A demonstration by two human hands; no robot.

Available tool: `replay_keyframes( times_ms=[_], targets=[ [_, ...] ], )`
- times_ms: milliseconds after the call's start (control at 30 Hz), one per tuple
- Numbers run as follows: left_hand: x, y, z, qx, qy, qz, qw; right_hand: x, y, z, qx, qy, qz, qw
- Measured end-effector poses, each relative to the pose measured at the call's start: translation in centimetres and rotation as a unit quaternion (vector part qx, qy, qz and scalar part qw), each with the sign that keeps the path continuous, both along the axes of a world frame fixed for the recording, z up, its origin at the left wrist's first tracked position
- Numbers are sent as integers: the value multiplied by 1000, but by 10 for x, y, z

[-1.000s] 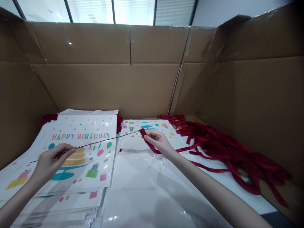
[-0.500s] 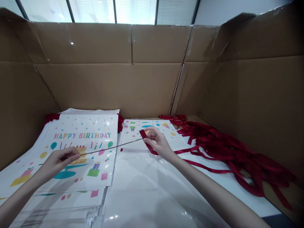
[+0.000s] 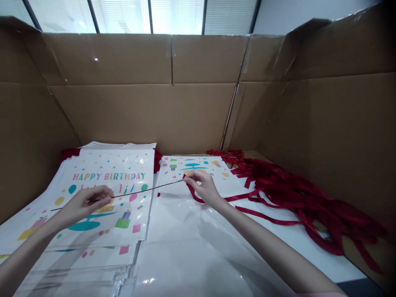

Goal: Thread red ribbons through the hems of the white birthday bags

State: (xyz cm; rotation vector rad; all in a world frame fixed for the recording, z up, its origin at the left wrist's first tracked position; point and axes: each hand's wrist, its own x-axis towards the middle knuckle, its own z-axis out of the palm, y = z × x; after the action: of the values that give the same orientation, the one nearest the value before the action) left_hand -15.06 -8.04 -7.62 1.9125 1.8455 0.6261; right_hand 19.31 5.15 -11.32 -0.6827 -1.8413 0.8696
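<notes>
A thin dark rod slants across the two stacks, its right tip higher. My left hand is closed round the rod, thumb below and fingers above, and the rod's left end pokes out past the wrist. At its right tip, my right hand pinches the end of a dark red ribbon against the rod. The ribbon loops below my fingers and runs right behind my wrist. Under my right hand lies a white plastic bag with a party print at its far end; its ribbon hole shows a small red spot.
At left is a stack of white "HAPPY BIRTHDAY" bags with red fabric behind it. A tangled heap of red ribbons lies at right. Tall cardboard walls enclose the back and both sides.
My left hand has slid a little to the right along the rod. The ribbon end that stuck up above my right fingers is now folded down into the pinch.
</notes>
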Motion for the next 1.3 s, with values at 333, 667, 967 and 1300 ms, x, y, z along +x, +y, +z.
replay_keyframes(
  times_ms=[333, 667, 967, 1300],
  targets=[
    [133, 63, 24, 127, 15, -130, 983, -44, -17, 7, -54, 44, 38, 997],
    [136, 76, 19, 135, 5, -124, 983, -31, -7, -2, -17, 5, 18, 1000],
    [133, 79, 19, 137, 17, -120, 983, -39, -5, -5, -42, -1, 6, 999],
    [138, 64, 34, 150, 8, -84, 985, -39, -25, 8, -279, -76, 195, 937]
  ],
)
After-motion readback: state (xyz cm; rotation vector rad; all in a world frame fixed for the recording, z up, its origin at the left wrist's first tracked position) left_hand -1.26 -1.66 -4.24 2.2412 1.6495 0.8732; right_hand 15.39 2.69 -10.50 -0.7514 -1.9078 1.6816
